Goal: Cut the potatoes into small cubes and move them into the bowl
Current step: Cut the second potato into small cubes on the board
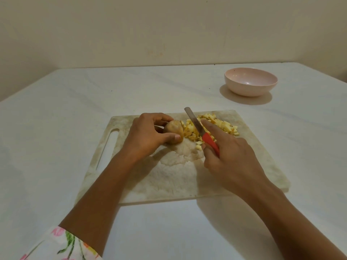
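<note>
I'm mid-cutting: my left hand (148, 134) pinches the potato (173, 132) on the board (244, 162), my right hand (227, 156) grips the knife (199, 128) above the cubes (216, 126). Bowl (250, 82) stands apart, empty. Next I'd line up another slice

One head-worn wide-angle view looks forward and down — close above the cutting board (169, 184), the table (56, 119) running far to the wall (169, 34).
</note>
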